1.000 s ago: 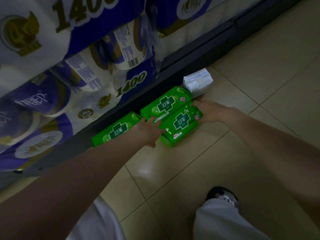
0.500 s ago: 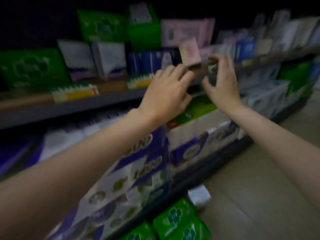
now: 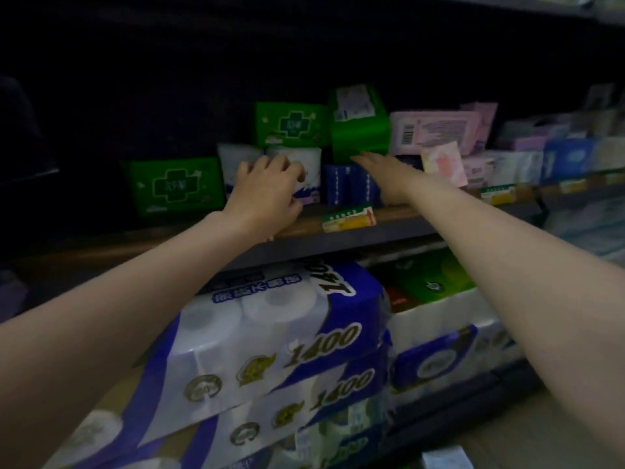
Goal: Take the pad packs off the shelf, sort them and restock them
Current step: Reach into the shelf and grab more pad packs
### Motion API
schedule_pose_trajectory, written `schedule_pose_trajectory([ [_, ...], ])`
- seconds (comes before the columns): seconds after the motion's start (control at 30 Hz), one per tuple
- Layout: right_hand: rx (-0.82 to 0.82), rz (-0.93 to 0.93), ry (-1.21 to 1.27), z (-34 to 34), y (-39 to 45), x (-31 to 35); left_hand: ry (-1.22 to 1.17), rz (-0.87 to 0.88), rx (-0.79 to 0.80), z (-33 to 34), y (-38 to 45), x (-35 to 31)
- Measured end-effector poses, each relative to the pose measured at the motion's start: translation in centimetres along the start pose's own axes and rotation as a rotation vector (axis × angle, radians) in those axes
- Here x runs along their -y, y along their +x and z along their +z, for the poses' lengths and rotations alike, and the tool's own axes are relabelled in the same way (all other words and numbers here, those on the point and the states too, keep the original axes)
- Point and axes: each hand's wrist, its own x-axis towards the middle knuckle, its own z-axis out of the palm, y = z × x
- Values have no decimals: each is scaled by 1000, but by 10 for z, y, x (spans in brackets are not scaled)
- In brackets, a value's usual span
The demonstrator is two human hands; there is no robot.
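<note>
Head view: packs are being taken off the shelf (image 3: 399, 228). The left hand (image 3: 267, 187) is curled on a white pack (image 3: 304, 164); the right hand (image 3: 382, 172) is stretched flat toward a green pack (image 3: 358, 130). A firm grasp is judged necessary next.

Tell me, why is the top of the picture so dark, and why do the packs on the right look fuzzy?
In the head view little light reaches above and behind the green packs, so that part goes nearly black; the toilet roll packs lower down are lit better; the packs at the right edge look smeared and bent, probably from the wide lens and some motion blur.
</note>
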Motion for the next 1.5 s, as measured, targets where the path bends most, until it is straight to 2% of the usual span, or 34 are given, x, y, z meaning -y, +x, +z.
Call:
schedule_pose_trajectory([
  [0.13, 42, -34, -342, -9, 11, 3, -49, -84, -17, 3, -2, 12],
  [0.2, 40, -53, -383, -11, 10, -1, -67, -107, -25, 3, -2, 14],
  [0.27, -34, -53, -253, -10, 7, -5, -81, -99, -22, 3, 0, 13],
  [0.37, -309, -11, 254, -16, 1, 1, -183, -88, -3, 2, 8, 12],
  [0.43, -435, -63, 483, -30, -5, 12, -292, -87, 12, -3, 16, 10],
  [0.53, -504, -226, 526, -58, -20, 28, -464, -91, -6, -16, 31, 10],
  [0.63, -535, -281, 544, -76, -37, 37, -503, -57, -146, -33, 43, 17],
  [0.73, -452, -204, 575, -78, -44, 35, -646, -43, -210, -42, 42, 23],
  [0.83, -436, -153, 506, -74, -45, 32, -785, -6, -109, -39, 36, 33],
  [0.93, -503, 10, 14, -68, -40, 39, -554, -45, 60, -23, 43, 52],
  [1.0, -404, 134, -208, -64, -39, 42, -433, -126, 134, -9, 54, 59],
  [1.07, -270, 197, -321, -58, -34, 38, -331, -125, 210, 6, 68, 58],
  [1.17, -43, 168, -339, -45, -23, 28, -194, -111, 301, 23, 88, 51],
  [1.23, 44, 121, -321, -41, -15, 23, -140, -114, 330, 31, 98, 45],
  [1.37, 104, 75, -306, -40, -1, 16, -17, -150, 392, 43, 107, 43],
  [1.5, 121, 59, -275, -40, -3, 13, 104, -239, 358, 48, 114, 41],
])
